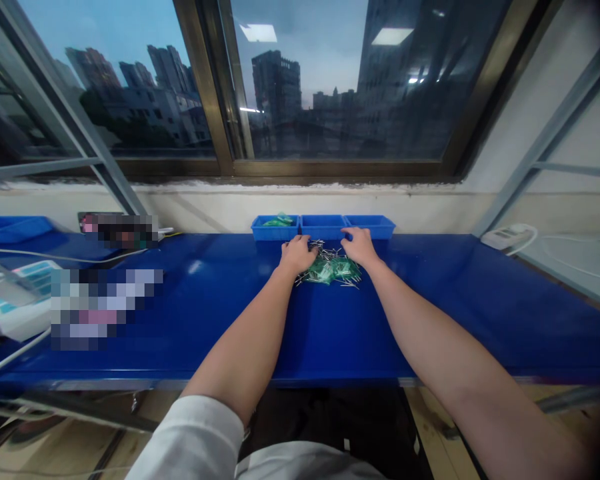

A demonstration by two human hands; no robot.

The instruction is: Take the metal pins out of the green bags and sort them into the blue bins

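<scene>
We are working with both hands at a loose pile on the blue desk [220,293], where thin metal pieces [351,285] are lying crisscross around and beneath green packets [325,271]. Our left hand [297,255] is resting at the pile's left edge with its fingers bent downward and its thumb turned inward; the fingertips are hiding among the pieces, so we cannot tell whether they are pinching anything. Our right hand [360,246] is hanging at the far right edge, its forefinger and thumb standing apart with nothing showing between them, though we cannot tell whether the forefinger is touching a bin. Just behind the pile, three joined blue bins are standing in a row: the left bin [275,233] is holding more green packets [281,219], while we are seeing nothing in the middle bin [323,233] or the right bin [380,231], as far as their walls allow. By our judgement, we are gathering or parting the mixed pile, and the next move is calling for light fingertips, separating a packet from the tangled pieces without scattering them.
</scene>
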